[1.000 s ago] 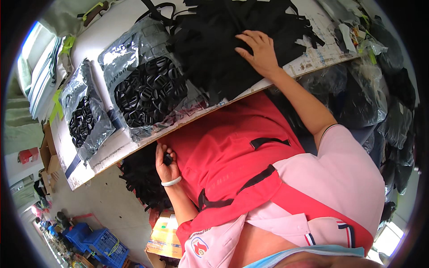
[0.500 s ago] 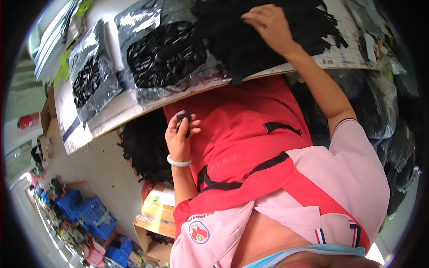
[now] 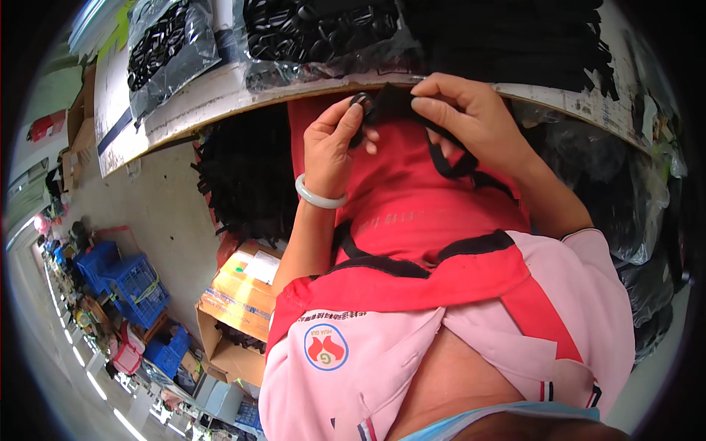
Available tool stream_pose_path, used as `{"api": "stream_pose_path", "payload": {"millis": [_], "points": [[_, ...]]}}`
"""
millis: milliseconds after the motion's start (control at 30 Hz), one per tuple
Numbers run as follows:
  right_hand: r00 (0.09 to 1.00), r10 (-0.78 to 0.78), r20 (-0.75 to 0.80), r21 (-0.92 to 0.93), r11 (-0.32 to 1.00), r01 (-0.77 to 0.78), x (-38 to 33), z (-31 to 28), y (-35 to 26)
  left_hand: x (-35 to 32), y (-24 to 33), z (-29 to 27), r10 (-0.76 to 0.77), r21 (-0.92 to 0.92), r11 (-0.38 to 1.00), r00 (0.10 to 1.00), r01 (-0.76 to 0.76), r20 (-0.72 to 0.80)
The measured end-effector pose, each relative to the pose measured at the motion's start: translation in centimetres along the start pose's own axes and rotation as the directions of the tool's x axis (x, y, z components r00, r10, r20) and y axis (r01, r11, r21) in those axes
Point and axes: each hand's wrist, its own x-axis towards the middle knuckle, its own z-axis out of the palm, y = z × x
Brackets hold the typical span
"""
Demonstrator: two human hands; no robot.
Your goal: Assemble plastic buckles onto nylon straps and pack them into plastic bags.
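At the near edge of the pale worktable [image 3: 206,103], both hands meet over a red apron. Her left hand [image 3: 334,143] pinches a small black buckle [image 3: 360,101]; her right hand [image 3: 471,117] grips the black strap [image 3: 448,158] beside it. 2 clear bags of black buckles [image 3: 165,44] lie farther back. Left, blue crates [image 3: 121,283] and an open cardboard box [image 3: 235,309] stand on the concrete floor [image 3: 158,209].

Matt black cloth strap [image 3: 448,158]; glossy plastic bags [image 3: 323,44].
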Motion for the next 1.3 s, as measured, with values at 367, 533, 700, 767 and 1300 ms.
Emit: {"api": "stream_pose_path", "payload": {"millis": [367,533,700,767,1300], "points": [[0.98,-0.023,0.199,0.099,0.995,0.004,3.8,1.6,5.3,-1.1,-1.3,-0.2,-0.137,-0.418,0.874,0.951,0.247,0.277],[0.991,-0.016,0.131,0.036,0.999,0.012,3.5,1.3,5.4,-1.8,-0.9,-0.5,-0.147,-0.177,0.97,0.984,0.163,0.101],[0.951,-0.116,0.287,0.098,0.991,0.091,3.7,2.7,5.5,-1.6,-1.2,-0.3,-0.184,-0.131,0.973,0.98,0.192,0.074],[0.951,-0.095,0.293,-0.037,0.993,0.11,4.1,2.3,5.9,-1.0,-1.5,-0.5,-0.071,0.02,0.997,0.99,0.069,0.124],[0.988,-0.133,0.075,-0.067,0.988,0.138,4.4,1.8,7.8,-0.6,-2.8,-4.4,-0.112,-0.253,0.953,0.968,0.168,0.224]]}}
